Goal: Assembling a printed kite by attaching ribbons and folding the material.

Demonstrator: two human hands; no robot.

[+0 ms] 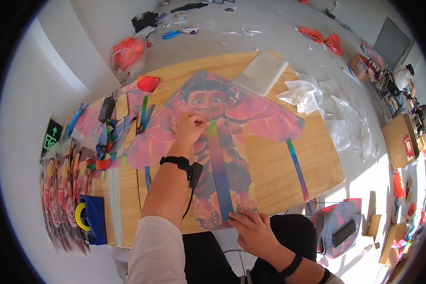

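Observation:
A large pink and red kite [260, 118] printed with a cartoon figure lies flat on the wooden table [312, 161]. Down its middle runs a rainbow ribbon [218, 173], green at the top and blue at the bottom. My left hand [192, 128] pinches the ribbon's green upper end just below the printed face. At the kite's lower edge, the fingers of my right hand [253, 232] close on the blue end. Another ribbon [297, 165] hangs from the kite's right wing, over the bare wood.
Left on the table are loose coloured ribbons [110, 137] and a blue tape dispenser [97, 220]. A clear plastic case [261, 72] and crumpled white film [300, 96] lie at the far right. A phone [344, 233] rests on a printed stack. Cardboard boxes [400, 139] stand beyond.

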